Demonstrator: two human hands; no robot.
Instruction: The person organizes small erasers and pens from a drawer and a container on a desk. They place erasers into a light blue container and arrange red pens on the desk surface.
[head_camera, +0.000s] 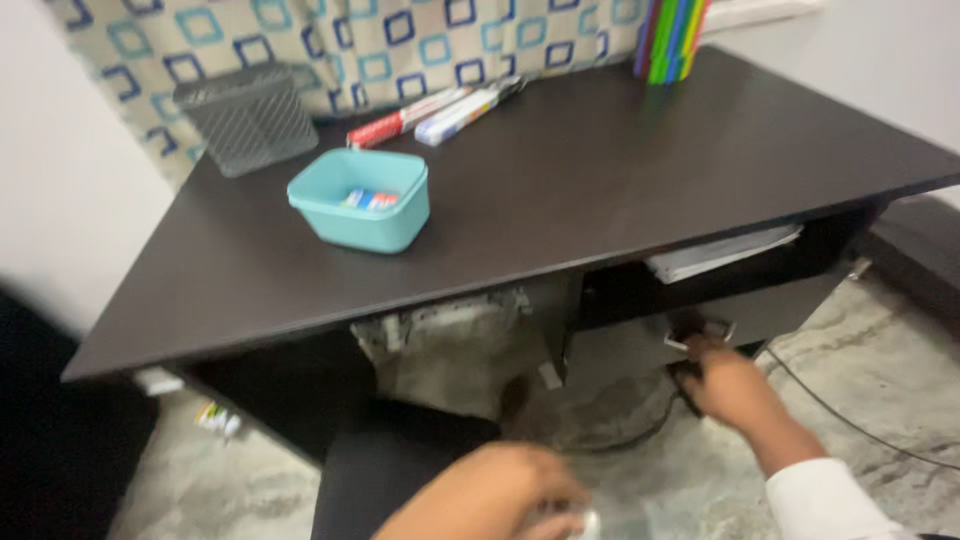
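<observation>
My right hand (733, 387) reaches under the dark desk (600, 170), and its fingers hook the metal handle (700, 332) of a dark drawer (770, 305). A white sleeve covers that arm. My left hand (487, 492) is low in the view, blurred, and closed around a small pale shiny object (572, 522) that I cannot make out. In the shelf above the drawer lies a stack of white papers (722, 251).
On the desk stand a teal tub (362, 200) with small packets inside, a grey mesh holder (248, 118), two long boxes (432, 112) and a sheaf of coloured folders (670, 38). A cable (850, 420) runs over the mottled floor. A patterned curtain hangs behind.
</observation>
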